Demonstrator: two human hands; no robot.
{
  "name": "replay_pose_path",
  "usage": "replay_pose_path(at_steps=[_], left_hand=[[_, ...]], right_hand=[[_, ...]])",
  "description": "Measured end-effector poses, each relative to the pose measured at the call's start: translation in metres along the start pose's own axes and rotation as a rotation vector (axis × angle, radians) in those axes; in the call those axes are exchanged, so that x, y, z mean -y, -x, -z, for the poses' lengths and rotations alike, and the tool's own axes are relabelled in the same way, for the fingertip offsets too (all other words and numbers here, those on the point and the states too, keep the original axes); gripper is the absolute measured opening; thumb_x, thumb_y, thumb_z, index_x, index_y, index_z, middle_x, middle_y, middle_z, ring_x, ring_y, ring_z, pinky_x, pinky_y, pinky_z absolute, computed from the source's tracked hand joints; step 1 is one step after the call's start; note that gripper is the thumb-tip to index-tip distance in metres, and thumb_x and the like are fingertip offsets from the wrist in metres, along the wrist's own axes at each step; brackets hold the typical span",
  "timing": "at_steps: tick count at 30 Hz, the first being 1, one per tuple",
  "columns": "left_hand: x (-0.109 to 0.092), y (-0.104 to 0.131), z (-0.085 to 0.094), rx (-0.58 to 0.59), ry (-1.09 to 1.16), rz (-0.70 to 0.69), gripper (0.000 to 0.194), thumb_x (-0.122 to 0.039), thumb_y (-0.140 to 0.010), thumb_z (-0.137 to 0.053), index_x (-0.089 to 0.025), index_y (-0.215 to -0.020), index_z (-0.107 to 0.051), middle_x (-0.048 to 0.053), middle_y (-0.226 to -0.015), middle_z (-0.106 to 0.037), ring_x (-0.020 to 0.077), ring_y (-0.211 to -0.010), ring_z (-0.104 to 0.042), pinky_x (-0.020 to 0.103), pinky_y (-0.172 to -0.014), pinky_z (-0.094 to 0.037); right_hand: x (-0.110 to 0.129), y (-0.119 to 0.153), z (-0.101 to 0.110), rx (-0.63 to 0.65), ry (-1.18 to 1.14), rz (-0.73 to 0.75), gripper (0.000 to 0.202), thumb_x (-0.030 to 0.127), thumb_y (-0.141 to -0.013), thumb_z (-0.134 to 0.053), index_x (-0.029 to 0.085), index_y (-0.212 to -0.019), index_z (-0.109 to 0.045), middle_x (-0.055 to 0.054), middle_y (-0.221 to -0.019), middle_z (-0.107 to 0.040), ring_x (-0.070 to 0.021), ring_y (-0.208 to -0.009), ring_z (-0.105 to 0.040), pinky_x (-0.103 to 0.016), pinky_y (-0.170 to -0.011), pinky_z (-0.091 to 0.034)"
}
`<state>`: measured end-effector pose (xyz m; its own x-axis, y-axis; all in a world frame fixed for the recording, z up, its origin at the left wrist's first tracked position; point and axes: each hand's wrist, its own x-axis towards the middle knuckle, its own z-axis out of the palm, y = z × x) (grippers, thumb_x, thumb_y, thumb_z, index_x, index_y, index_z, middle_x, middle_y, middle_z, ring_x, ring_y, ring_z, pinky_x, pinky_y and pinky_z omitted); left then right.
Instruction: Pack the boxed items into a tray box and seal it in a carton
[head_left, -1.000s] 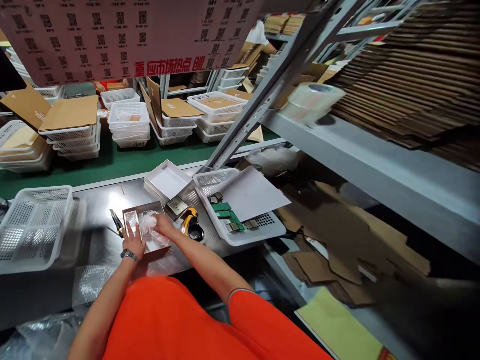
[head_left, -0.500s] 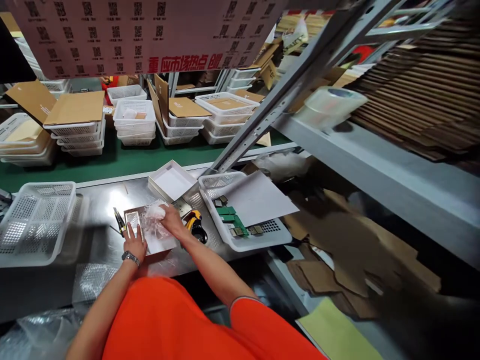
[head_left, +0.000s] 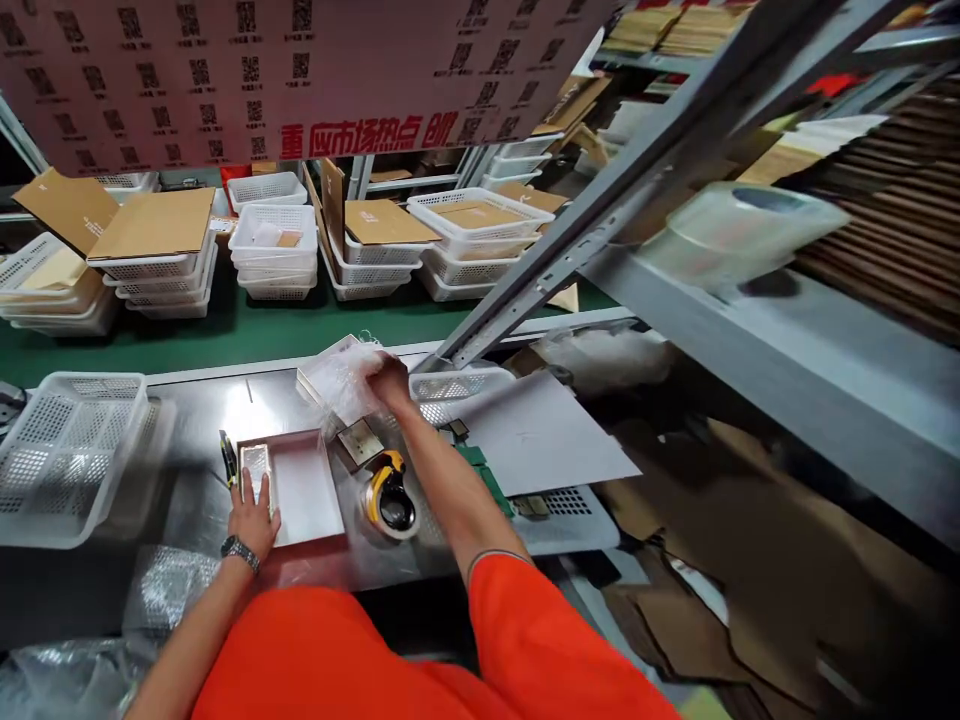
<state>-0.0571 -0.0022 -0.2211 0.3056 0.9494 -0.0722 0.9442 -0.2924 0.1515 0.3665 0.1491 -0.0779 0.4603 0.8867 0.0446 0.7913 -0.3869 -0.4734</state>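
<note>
An open box (head_left: 306, 487) with a white inside lies on the metal bench. My left hand (head_left: 253, 520) rests its spread fingers on a small wrapped item (head_left: 256, 470) along the box's left side. Farther back, my right hand (head_left: 390, 382) is closed on clear crumpled plastic wrap (head_left: 346, 385), above a white box lid that it mostly covers. A small square item (head_left: 359, 442) and a yellow-black tape dispenser (head_left: 391, 497) are between the box and my right forearm. A cutter (head_left: 228, 458) lies left of the box.
An empty white basket (head_left: 71, 450) stands at the left. Right of my forearm, another basket (head_left: 577, 530) holds green packets and a white sheet (head_left: 544, 435). Stacked baskets (head_left: 274, 245) line the green belt behind. A metal post (head_left: 540, 265) slants up beside a shelf with tape rolls (head_left: 750, 225).
My right hand has lifted the plastic wrap out of the box and carried it back and right, over the lid. My left hand stays on the wrapped item. The camera view has shifted.
</note>
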Motion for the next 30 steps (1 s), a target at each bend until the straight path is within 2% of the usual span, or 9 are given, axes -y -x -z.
replay_pose_path(at_steps=[3, 7, 10, 12, 19, 22, 24, 27, 30], left_hand=[[0.007, 0.005, -0.008, 0.012, -0.042, 0.002, 0.078, -0.035, -0.107, -0.073, -0.016, -0.182, -0.063, 0.028, -0.194, -0.046, 0.0526, -0.176, -0.052, 0.074, -0.145, -0.042], [0.008, 0.010, -0.009, 0.034, -0.078, 0.012, 0.078, -0.034, -0.108, -0.071, -0.017, -0.183, -0.062, 0.027, -0.195, -0.046, 0.0505, -0.179, -0.048, 0.073, -0.146, -0.041], [0.005, 0.013, -0.003, 0.079, -0.133, 0.023, 0.078, -0.034, -0.108, -0.068, -0.018, -0.184, -0.060, 0.025, -0.196, -0.046, 0.0487, -0.184, -0.041, 0.072, -0.150, -0.034], [0.003, 0.013, 0.001, 0.097, -0.165, 0.037, 0.076, -0.036, -0.110, -0.066, -0.020, -0.184, -0.061, 0.022, -0.196, -0.046, 0.0477, -0.184, -0.041, 0.072, -0.150, -0.034], [0.010, 0.012, 0.001, 0.085, -0.190, -0.024, 0.075, -0.036, -0.110, -0.062, -0.012, -0.182, -0.062, 0.029, -0.192, -0.049, 0.0492, -0.182, -0.045, 0.073, -0.148, -0.036], [0.008, 0.010, 0.003, 0.079, -0.199, -0.017, 0.075, -0.037, -0.111, -0.063, -0.013, -0.182, -0.062, 0.029, -0.193, -0.049, 0.0496, -0.182, -0.044, 0.073, -0.148, -0.035], [0.005, 0.010, 0.006, 0.083, -0.179, -0.004, 0.075, -0.037, -0.111, -0.065, -0.013, -0.182, -0.062, 0.028, -0.193, -0.049, 0.0491, -0.182, -0.043, 0.072, -0.149, -0.034], [-0.001, 0.010, 0.010, 0.084, -0.134, 0.043, 0.077, -0.035, -0.109, -0.069, -0.015, -0.183, -0.061, 0.028, -0.195, -0.045, 0.0506, -0.183, -0.041, 0.072, -0.149, -0.034], [-0.001, 0.011, 0.008, 0.067, -0.096, 0.093, 0.080, -0.033, -0.108, -0.070, -0.015, -0.185, -0.058, 0.030, -0.198, -0.038, 0.0532, -0.184, -0.037, 0.074, -0.148, -0.035]], right_hand=[[-0.010, -0.030, -0.008, 0.022, 0.030, -0.012, 0.063, 0.013, -0.100, -0.064, 0.008, -0.163, -0.073, -0.024, -0.149, -0.080, -0.0383, -0.138, -0.074, -0.042, -0.122, -0.058], [-0.021, -0.043, -0.041, 0.143, 0.045, 0.044, 0.062, 0.014, -0.107, -0.064, 0.002, -0.168, -0.067, -0.027, -0.160, -0.071, -0.0337, -0.141, -0.069, -0.038, -0.125, -0.052], [-0.026, -0.042, -0.067, 0.304, 0.059, 0.080, 0.062, 0.014, -0.103, -0.078, 0.001, -0.163, -0.070, -0.029, -0.160, -0.070, -0.0337, -0.143, -0.067, -0.038, -0.123, -0.051], [-0.027, -0.042, -0.076, 0.396, 0.067, 0.081, 0.075, 0.018, -0.096, -0.092, 0.002, -0.166, -0.069, -0.031, -0.162, -0.067, -0.0389, -0.147, -0.066, -0.042, -0.120, -0.053], [-0.029, -0.049, -0.062, 0.592, 0.081, 0.097, 0.133, 0.048, -0.085, -0.114, 0.026, -0.194, -0.041, -0.037, -0.195, -0.031, -0.0565, -0.174, -0.045, -0.065, -0.131, -0.048], [-0.029, -0.047, -0.052, 0.564, 0.160, 0.145, 0.140, 0.056, -0.082, -0.115, 0.033, -0.196, -0.038, -0.035, -0.203, -0.012, -0.0652, -0.183, -0.023, -0.082, -0.136, -0.036], [-0.028, -0.043, -0.049, 0.504, 0.204, 0.169, 0.133, 0.065, -0.091, -0.107, 0.029, -0.197, -0.035, -0.035, -0.204, -0.009, -0.0669, -0.186, -0.013, -0.088, -0.139, -0.026], [-0.027, -0.033, -0.048, 0.433, 0.211, 0.172, 0.114, 0.074, -0.106, -0.086, 0.018, -0.195, -0.040, -0.036, -0.202, -0.020, -0.0661, -0.186, -0.012, -0.089, -0.141, -0.020], [-0.029, -0.007, -0.049, 0.259, 0.161, 0.205, 0.091, 0.065, -0.116, -0.071, 0.012, -0.187, -0.050, -0.034, -0.198, -0.034, -0.0612, -0.185, -0.021, -0.086, -0.143, -0.021]])
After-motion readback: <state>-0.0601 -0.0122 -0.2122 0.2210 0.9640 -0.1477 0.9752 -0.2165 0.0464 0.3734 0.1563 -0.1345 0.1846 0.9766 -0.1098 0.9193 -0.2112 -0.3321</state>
